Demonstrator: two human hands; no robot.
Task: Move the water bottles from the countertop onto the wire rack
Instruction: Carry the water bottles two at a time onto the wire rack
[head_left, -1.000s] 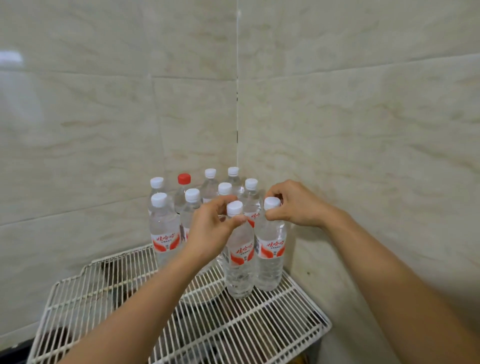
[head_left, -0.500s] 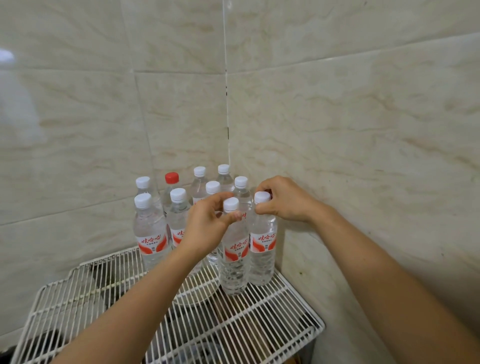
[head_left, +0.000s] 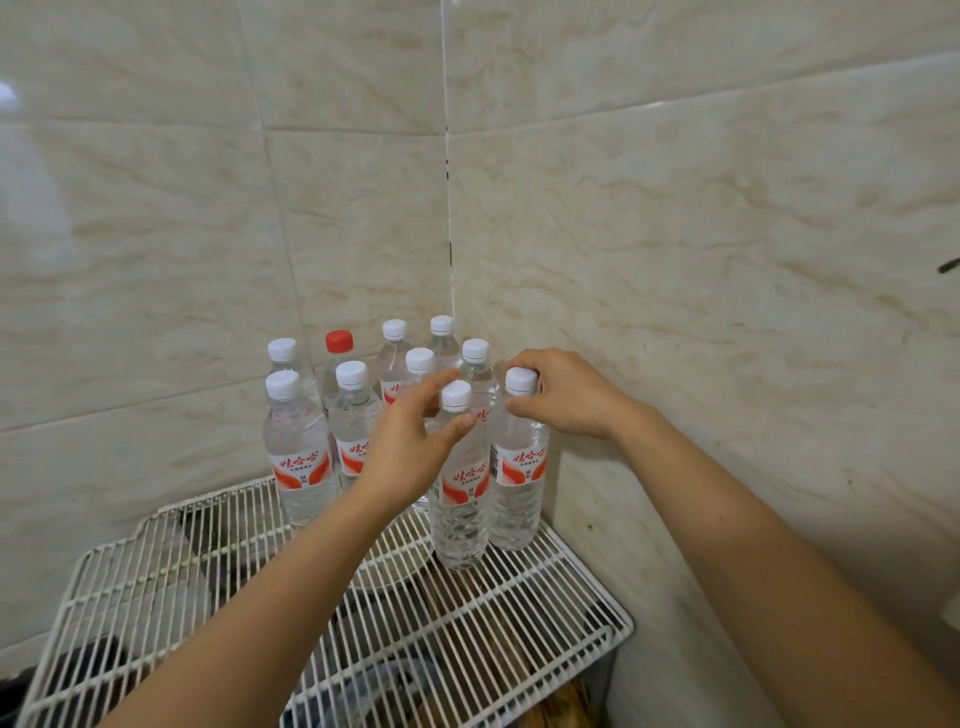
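Two clear water bottles with white caps and red labels stand side by side on the white wire rack (head_left: 467, 639), near its far right corner. My left hand (head_left: 410, 441) is closed around the neck of the left one (head_left: 460, 499), thumb just under its cap. My right hand (head_left: 566, 395) grips the cap and neck of the right one (head_left: 519, 483), which stands next to the wall. Behind and to the left, several more bottles (head_left: 298, 457) are packed upright in the corner, one with a red cap (head_left: 338, 341).
Tiled walls (head_left: 675, 260) meet in a corner right behind the bottles and hem the rack in at the back and right. The rack's front and left portion (head_left: 156, 587) carries no bottles. Dim items, among them a pale bowl (head_left: 395, 566), show through the wires below.
Both hands stay on the same two bottles, which remain standing on the rack. My left fingers have spread slightly around the neck. The view has shifted a little.
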